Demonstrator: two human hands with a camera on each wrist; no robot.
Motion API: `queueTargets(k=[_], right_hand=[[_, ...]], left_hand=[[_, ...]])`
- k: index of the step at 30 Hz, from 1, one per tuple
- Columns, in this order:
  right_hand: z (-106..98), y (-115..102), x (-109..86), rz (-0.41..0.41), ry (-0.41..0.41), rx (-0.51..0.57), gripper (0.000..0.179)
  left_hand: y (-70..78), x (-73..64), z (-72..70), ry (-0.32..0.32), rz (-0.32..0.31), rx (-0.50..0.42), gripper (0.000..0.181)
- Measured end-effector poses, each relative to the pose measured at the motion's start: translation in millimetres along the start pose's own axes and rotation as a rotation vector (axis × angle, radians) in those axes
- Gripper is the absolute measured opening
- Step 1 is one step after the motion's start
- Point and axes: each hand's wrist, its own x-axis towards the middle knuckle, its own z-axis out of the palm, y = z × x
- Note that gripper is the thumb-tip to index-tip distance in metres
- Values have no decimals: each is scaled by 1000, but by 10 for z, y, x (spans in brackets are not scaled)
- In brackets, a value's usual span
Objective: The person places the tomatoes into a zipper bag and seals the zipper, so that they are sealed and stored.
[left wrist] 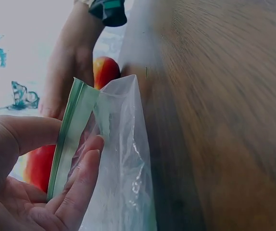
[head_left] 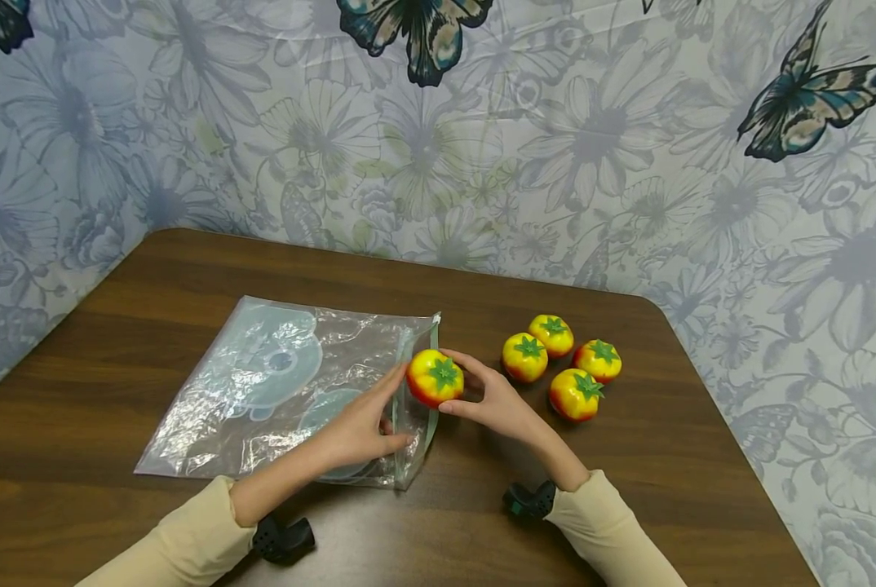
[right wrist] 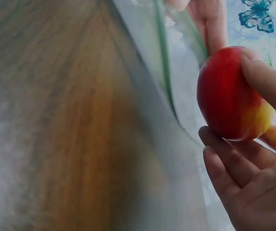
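Observation:
A clear zip bag (head_left: pixel 365 334) with pale printed shapes lies flat, its green-edged mouth facing right. My left hand (head_left: pixel 353 432) reaches over it. In the left wrist view its thumb and fingers hold the bag's mouth by the green zip strip (left wrist: pixel 66 139). At that mouth, my right hand (head_left: pixel 500 408) pinches a yellow-and-red toy tomato (head_left: pixel 426 379) with a green leafy top. The right wrist view shows the thumb on one side of this tomato (right wrist: pixel 227 96) and fingers beneath the other. Part of the left hand's grip is hidden in the head view.
Several more toy tomatoes, among them a front one (head_left: pixel 574 396), sit grouped right of my right hand. All rests on a brown wooden table (head_left: pixel 78 359). A floral, butterfly-patterned cloth (head_left: pixel 445 179) hangs behind the table's far edge.

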Motion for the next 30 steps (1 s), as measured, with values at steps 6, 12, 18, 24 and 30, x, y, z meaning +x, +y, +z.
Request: queueTargets(k=[6, 12, 18, 24, 30], right_hand=[[29, -55, 8, 10, -1, 10, 68], [51, -157, 30, 22, 6, -2, 66], [99, 130, 95, 16, 27, -110, 69], [141, 198, 129, -50, 47, -241, 73], [148, 172, 124, -32, 39, -273, 74]], left_hand=[[-20, 6, -20, -12, 21, -14, 96], [-29, 21, -31, -14, 20, -16, 96], [-23, 25, -51, -12, 7, -17, 96], [3, 24, -97, 10, 26, 0, 96], [39, 31, -131, 19, 22, -21, 95]])
